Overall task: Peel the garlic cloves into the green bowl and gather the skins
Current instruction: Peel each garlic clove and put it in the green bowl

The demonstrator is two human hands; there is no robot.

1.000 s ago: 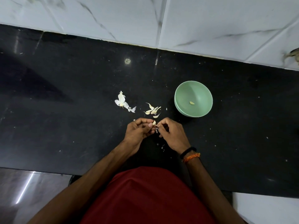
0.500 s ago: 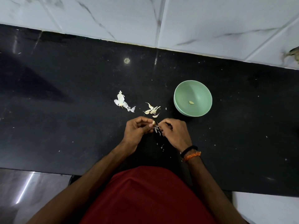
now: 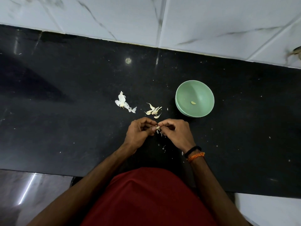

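Both hands meet over the black counter [image 3: 65, 128]. My left hand [image 3: 138, 132] pinches a small garlic clove [image 3: 157, 127] between thumb and fingers. My right hand [image 3: 177, 134] pinches the skin at the same clove's tip. A strip of skin hangs under the clove. The green bowl [image 3: 184, 88] stands just up and right of my hands, with one peeled clove [image 3: 193, 102] inside. Several unpeeled cloves [image 3: 153, 110] lie in a small heap just beyond my fingers. A bigger piece of white garlic skin [image 3: 123, 102] lies left of them.
Small skin flakes [image 3: 163, 147] are scattered on the counter below my hands and to the right. A white marble-tiled wall [image 3: 195, 22] runs along the counter's far edge. The counter's near edge is at my body.
My hands have stayed in place over the counter while the fingers work the clove. The right hand's fingers have closed back in on the clove's tip after pulling skin downward.
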